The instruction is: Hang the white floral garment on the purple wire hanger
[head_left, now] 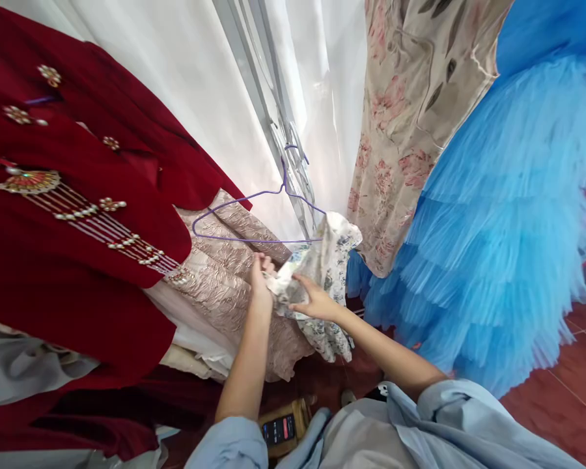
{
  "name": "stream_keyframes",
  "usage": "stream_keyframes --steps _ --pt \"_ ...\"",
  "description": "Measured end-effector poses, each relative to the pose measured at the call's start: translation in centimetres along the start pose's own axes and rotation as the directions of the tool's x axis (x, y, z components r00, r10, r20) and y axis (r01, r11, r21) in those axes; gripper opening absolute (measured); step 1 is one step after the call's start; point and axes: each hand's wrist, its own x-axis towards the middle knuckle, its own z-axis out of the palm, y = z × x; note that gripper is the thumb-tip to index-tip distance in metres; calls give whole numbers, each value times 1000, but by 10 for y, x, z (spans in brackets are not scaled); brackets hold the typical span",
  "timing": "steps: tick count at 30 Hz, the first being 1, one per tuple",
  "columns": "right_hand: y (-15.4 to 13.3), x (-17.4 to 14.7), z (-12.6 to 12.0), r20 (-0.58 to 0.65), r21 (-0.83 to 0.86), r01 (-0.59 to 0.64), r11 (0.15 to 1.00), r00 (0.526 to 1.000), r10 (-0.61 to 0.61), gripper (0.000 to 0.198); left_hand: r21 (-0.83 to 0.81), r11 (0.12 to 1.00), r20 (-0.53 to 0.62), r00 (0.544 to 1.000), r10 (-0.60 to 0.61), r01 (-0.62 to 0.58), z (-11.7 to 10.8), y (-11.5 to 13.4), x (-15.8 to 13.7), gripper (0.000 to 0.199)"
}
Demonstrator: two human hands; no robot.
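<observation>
A white floral-print garment hangs from the right arm of a purple wire hanger; the hanger's left arm is bare. The hanger's hook is on a metal rail. My left hand has its fingers curled around the garment's left edge. Over the middle of the cloth lies my right hand, its thumb and forefinger spread apart and touching the fabric. Its other fingers are partly hidden. Whether the garment is a dress or a blouse I cannot tell.
A dark red beaded outfit and a pale pink embossed skirt hang at left. On the right are a beige floral dress and a blue tiered tulle dress. White drapes hang behind. A phone is below me.
</observation>
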Motion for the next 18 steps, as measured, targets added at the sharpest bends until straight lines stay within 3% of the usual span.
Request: stream_keyframes --steps 2,3,5,7,8,9,10,11,13,16,18 --pt "-12 2 -4 224 -1 -43 999 974 42 41 142 989 187 982 14 -41 15 -26 -25 41" --pt "-17 0 -10 331 -13 -68 998 941 69 28 239 966 313 950 17 -96 20 -34 -36 42" --pt "-25 -11 -32 513 -43 -65 997 855 78 19 413 885 582 810 -74 -216 22 -42 -56 49" --pt "-34 -25 -65 633 -69 -25 997 771 63 22 523 804 741 617 -264 -284 15 -50 -74 60" --pt "-40 -31 -84 664 -90 -17 996 744 73 22 564 775 763 538 -358 -285 8 -55 -84 66" --pt "-47 -37 -103 667 -121 -24 992 738 99 21 608 746 755 488 -439 -269 1 -61 -93 69" --pt "-54 -41 -124 642 -154 -38 987 756 130 19 657 713 725 465 -507 -246 -6 -67 -102 70" --pt "-61 -42 -144 593 -184 -56 981 789 157 16 704 675 685 466 -560 -223 -12 -72 -109 69" --pt "-70 -36 -184 451 -221 -81 972 875 175 11 775 605 600 516 -611 -186 -23 -77 -117 64" --pt "-73 -5 -233 150 -211 -74 975 983 107 14 796 586 531 637 -559 -150 -32 -67 -110 56" --pt "-69 28 -250 -58 -163 -29 986 998 20 19 781 611 498 724 -478 -133 -36 -53 -99 51"
